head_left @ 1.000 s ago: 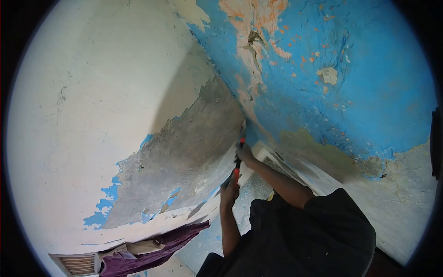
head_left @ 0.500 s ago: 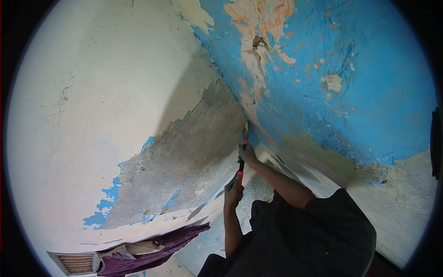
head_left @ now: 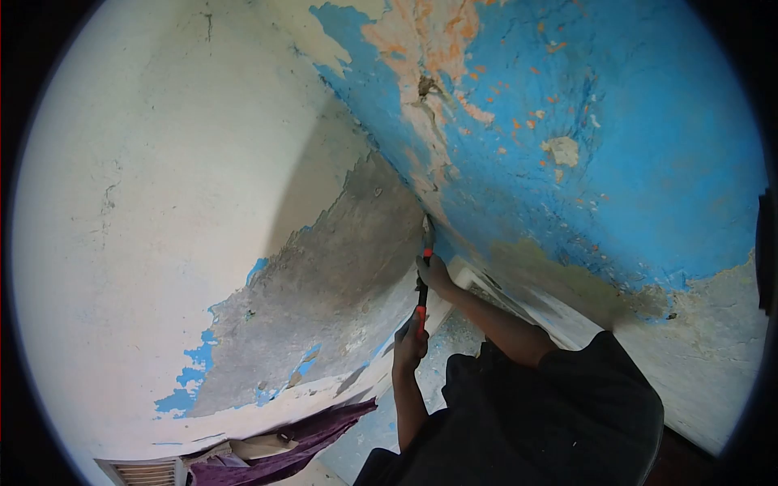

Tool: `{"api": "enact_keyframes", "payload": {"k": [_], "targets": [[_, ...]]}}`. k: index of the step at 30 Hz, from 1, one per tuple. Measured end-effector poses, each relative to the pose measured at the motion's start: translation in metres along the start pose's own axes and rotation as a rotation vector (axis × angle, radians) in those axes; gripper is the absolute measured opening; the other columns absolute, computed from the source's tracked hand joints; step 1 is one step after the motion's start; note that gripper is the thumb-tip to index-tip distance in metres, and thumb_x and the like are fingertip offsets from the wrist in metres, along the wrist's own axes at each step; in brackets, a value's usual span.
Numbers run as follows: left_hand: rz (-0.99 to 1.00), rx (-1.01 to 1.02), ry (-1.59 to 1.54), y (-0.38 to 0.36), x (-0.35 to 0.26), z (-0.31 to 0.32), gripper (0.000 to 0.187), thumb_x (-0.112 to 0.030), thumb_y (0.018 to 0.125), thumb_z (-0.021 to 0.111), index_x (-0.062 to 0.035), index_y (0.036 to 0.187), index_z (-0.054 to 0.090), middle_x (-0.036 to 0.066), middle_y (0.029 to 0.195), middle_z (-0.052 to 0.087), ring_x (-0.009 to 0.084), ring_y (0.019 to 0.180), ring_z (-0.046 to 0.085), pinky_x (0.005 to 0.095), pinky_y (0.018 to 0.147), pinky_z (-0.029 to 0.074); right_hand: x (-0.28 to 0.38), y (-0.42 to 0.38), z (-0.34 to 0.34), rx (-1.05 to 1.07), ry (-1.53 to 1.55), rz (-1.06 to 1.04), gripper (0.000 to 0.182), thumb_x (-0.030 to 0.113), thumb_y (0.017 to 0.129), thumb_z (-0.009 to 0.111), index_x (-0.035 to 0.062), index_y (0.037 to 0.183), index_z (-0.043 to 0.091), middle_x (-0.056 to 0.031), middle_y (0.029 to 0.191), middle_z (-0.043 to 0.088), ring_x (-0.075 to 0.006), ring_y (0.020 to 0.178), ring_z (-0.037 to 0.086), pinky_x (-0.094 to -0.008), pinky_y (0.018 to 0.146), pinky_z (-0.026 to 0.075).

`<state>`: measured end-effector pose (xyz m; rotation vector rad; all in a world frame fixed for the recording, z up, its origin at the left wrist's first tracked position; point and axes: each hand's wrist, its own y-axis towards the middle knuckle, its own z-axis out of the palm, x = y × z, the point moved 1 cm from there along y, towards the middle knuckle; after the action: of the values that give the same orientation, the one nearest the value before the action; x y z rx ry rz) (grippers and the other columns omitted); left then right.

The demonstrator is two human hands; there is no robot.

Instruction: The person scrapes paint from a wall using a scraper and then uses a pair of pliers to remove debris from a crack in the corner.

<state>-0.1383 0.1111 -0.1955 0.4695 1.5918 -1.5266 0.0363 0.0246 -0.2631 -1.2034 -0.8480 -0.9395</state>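
Far left, low: a slatted vent grille [head_left: 138, 471] at the frame's bottom edge, with purple cloth [head_left: 292, 441] draped just beside it and running up toward the middle. Above these, a broad cream-white wall [head_left: 146, 202], cracked in places, giving way to a bare grey patch [head_left: 324, 283] where paint is stripped, edged below by small blue remnants. No brand, label or writing readable anywhere in view. At the centre, along the corner seam where the two surfaces meet: a scraper [head_left: 423, 271] with a red and black handle, upright, its pale metal blade tip touching the seam right at the boundary between the grey patch and the blue paint. Left hand [head_left: 409, 347] low on the handle, fingers wrapped and clamped around the red grip, forearm rising from below. Right hand [head_left: 433, 274] higher on the same tool, just under the blade, fingers closed tight on the shaft, arm stretching back down to a black sleeve [head_left: 559, 405] filling the lower right. Both hands on the one tool, one above the other, slightly apart. To the right of the seam: a blue painted surface [head_left: 632, 162], peeling, with orange and buff flakes showing through near the top and a pale chipped spot [head_left: 562, 150] further right. Lower right, past the sleeve: greenish-grey bare plaster [head_left: 713, 324] below the ragged edge of the blue.
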Motion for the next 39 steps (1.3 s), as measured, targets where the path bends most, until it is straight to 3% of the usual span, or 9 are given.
{"api": "enact_keyframes", "payload": {"k": [3,6,9,16,19,22,32,35,39], "targets": [[0.025,-0.023,0.012,-0.011,-0.001,-0.009,0.047,-0.046,0.096,0.054,-0.0034,0.114,0.061,-0.002,0.060,0.046,0.0061,0.041,0.037,0.0226,0.038,0.025,-0.005,-0.001,0.001,0.161,-0.010,0.040,0.030,0.029,0.095,0.058,0.0028,0.083,0.048,-0.0051,0.062,0.054,-0.0167,0.048,0.056,-0.0358,0.046,0.053],[0.016,-0.027,0.062,-0.003,-0.005,-0.001,0.048,-0.046,0.096,0.055,-0.0031,0.115,0.062,-0.002,0.060,0.046,0.0061,0.041,0.037,0.0229,0.038,0.024,-0.008,-0.003,0.010,-0.009,-0.039,-0.095,0.030,0.028,0.095,0.058,0.0028,0.082,0.048,-0.0047,0.060,0.053,-0.0173,0.047,0.056,-0.0353,0.044,0.052],[0.055,-0.047,0.068,-0.012,0.000,0.000,0.049,-0.047,0.095,0.055,-0.0033,0.117,0.062,-0.003,0.060,0.047,0.0057,0.041,0.036,0.0231,0.039,0.023,-0.002,-0.005,0.003,0.149,0.088,0.100,0.029,0.026,0.096,0.056,0.0031,0.080,0.047,-0.0046,0.059,0.053,-0.0177,0.045,0.055,-0.0352,0.042,0.051],[0.020,-0.057,-0.042,-0.009,0.009,0.011,0.047,-0.046,0.096,0.055,-0.0050,0.119,0.061,-0.005,0.058,0.041,0.0046,0.042,0.035,0.0227,0.039,0.022,-0.016,0.009,-0.004,0.206,0.074,0.086,0.028,0.026,0.097,0.056,0.0040,0.082,0.047,-0.0045,0.060,0.052,-0.0181,0.044,0.055,-0.0356,0.044,0.052],[0.008,-0.011,0.052,-0.008,-0.009,0.006,0.048,-0.048,0.094,0.058,-0.0063,0.117,0.062,-0.005,0.059,0.042,0.0045,0.042,0.034,0.0222,0.038,0.024,-0.010,0.003,0.003,0.081,0.033,-0.016,0.026,0.026,0.097,0.055,0.0040,0.085,0.047,-0.0049,0.062,0.053,-0.0185,0.046,0.056,-0.0370,0.046,0.053],[0.013,0.027,0.056,-0.005,-0.018,-0.001,0.045,-0.044,0.096,0.055,-0.0077,0.123,0.058,-0.004,0.060,0.043,0.0052,0.042,0.036,0.0213,0.037,0.026,0.001,0.003,0.003,0.124,0.123,0.078,0.025,0.025,0.096,0.056,0.0033,0.086,0.047,-0.0049,0.063,0.053,-0.0185,0.047,0.057,-0.0375,0.047,0.055],[0.021,-0.028,0.091,-0.007,-0.001,-0.006,0.044,-0.048,0.095,0.055,-0.0064,0.109,0.060,-0.003,0.061,0.044,0.0057,0.042,0.036,0.0223,0.037,0.026,0.008,-0.012,0.003,0.169,0.180,0.192,0.029,0.028,0.095,0.058,0.0041,0.083,0.047,-0.0034,0.061,0.049,-0.0174,0.047,0.056,-0.0347,0.044,0.052],[-0.005,-0.019,0.129,0.002,-0.002,0.010,0.043,-0.047,0.096,0.054,-0.0066,0.108,0.060,-0.003,0.061,0.044,0.0056,0.042,0.036,0.0219,0.037,0.026,0.008,-0.004,-0.003,0.045,-0.028,0.051,0.031,0.030,0.095,0.058,0.0058,0.079,0.046,-0.0018,0.058,0.048,-0.0155,0.046,0.054,-0.0321,0.043,0.050],[0.035,0.033,-0.042,-0.018,0.007,0.009,0.039,-0.044,0.098,0.051,-0.0078,0.110,0.056,-0.004,0.062,0.043,0.0056,0.043,0.036,0.0208,0.037,0.026,0.000,-0.011,-0.001,0.188,0.060,-0.029,0.034,0.034,0.097,0.057,0.0074,0.079,0.045,-0.0008,0.057,0.047,-0.0146,0.044,0.052,-0.0316,0.042,0.047]]}}
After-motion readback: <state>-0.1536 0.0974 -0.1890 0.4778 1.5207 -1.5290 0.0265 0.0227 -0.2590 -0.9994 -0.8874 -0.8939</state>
